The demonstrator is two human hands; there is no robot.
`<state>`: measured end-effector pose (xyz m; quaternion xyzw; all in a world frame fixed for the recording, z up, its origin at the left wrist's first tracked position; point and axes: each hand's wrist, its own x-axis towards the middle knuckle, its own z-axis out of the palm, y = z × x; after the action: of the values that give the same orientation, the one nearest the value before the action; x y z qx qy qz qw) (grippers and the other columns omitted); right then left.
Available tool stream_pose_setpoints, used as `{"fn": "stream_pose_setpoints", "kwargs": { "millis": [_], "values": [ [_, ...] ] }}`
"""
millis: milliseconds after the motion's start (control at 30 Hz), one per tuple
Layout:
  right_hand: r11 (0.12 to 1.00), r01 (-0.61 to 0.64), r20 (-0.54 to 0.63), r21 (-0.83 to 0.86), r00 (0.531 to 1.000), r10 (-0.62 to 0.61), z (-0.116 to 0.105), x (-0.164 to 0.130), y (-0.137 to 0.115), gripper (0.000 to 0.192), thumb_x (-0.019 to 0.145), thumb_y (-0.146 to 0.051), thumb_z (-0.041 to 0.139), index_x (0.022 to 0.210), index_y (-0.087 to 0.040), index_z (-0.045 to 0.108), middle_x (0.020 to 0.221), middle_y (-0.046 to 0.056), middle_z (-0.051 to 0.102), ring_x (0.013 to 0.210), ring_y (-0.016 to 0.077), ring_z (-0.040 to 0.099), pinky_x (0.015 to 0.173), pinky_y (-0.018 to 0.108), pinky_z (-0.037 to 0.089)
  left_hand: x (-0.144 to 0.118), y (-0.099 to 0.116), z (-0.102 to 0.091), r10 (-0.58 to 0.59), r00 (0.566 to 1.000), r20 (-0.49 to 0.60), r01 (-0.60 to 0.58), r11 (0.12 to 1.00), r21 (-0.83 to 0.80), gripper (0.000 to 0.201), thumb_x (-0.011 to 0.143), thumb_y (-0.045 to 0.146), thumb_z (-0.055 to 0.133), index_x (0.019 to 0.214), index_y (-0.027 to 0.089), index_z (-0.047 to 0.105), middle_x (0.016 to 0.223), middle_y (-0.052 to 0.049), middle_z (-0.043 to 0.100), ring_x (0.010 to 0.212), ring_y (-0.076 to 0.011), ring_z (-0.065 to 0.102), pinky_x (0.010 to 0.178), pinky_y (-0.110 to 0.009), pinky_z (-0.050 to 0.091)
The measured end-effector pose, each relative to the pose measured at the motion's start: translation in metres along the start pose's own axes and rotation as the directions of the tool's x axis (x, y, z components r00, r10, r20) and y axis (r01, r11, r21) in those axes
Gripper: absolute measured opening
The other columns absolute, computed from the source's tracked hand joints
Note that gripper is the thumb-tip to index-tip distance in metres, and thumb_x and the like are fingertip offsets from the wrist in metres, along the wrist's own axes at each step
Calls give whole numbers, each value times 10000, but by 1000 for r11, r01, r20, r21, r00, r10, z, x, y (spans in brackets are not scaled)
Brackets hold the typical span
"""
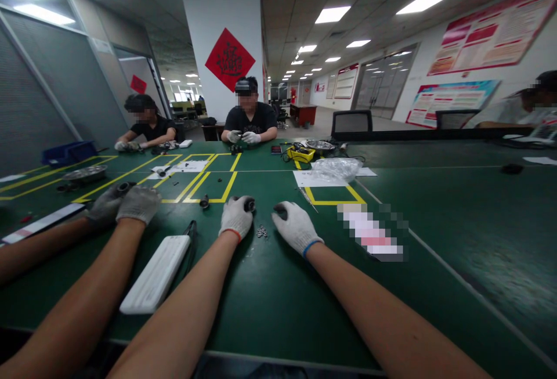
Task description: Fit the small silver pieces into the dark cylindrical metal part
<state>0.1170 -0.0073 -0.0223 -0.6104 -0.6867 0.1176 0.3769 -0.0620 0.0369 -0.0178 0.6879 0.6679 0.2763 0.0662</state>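
My left hand (237,216), in a white glove with an orange cuff edge, is closed around a small dark cylindrical part (249,205) with a round opening. To its right is my right hand (298,227), gloved with a blue cuff edge, its fingers curled inward and pinched. Whatever those fingertips hold is too small or hidden to make out. Between my hands, on the green table (261,321), lies a little pile of small metal nuts or rings (261,231). Another dark cylindrical part (204,201) stands to the left of my left hand.
A white power-strip-like box (156,274) lies left of my forearm. Beside it, a co-worker's gloved hands (138,204) hold a dark part. Tweezers (308,199), plastic bags (335,169) and a yellow tray (300,154) lie beyond my right hand. Two people sit across the table.
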Motion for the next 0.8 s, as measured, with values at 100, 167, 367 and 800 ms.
{"fn": "stream_pose_setpoints", "kwargs": {
  "millis": [100, 167, 367, 800],
  "values": [
    [1000, -2, 7, -19, 1000, 2, 0, 0, -1, 198, 887, -301, 675, 1037, -191, 742, 1038, 97, 730, 977, 223, 688, 909, 321, 525, 1, -1, 1, 6, 1000, -1, -6, 1000, 8, 399, 856, 196, 592, 1217, 253, 752, 1247, -168, 672, 1161, -346, 625, 1011, -433, 496],
    [1000, -2, 8, -21, 1000, 2, 0, 0, -1, 189, 883, -303, 679, 1026, -199, 745, 1037, 95, 732, 976, 219, 690, 906, 314, 525, 3, -2, 2, 11, 1000, -4, -11, 1000, 14, 404, 866, 205, 581, 1231, 250, 747, 1245, -172, 679, 1153, -344, 631, 1005, -432, 494],
    [999, 2, 29, -33, 1000, -1, 0, -1, -1, 194, 887, -306, 679, 1032, -197, 747, 1041, 97, 729, 973, 218, 691, 904, 315, 523, 11, -4, 8, 18, 1000, 8, -19, 998, 62, 454, 894, 226, 554, 1329, 223, 684, 1251, -168, 711, 1119, -323, 658, 991, -411, 492],
    [999, -12, 44, -35, 999, 13, -5, -9, -7, 192, 894, -319, 662, 1028, -207, 742, 1009, 82, 709, 904, 212, 662, 850, 312, 504, 61, 11, 24, -42, 999, 5, 40, 982, 183, 421, 961, 252, 474, 1344, 206, 643, 1273, -191, 687, 1160, -349, 627, 954, -419, 478]
  ]
}}
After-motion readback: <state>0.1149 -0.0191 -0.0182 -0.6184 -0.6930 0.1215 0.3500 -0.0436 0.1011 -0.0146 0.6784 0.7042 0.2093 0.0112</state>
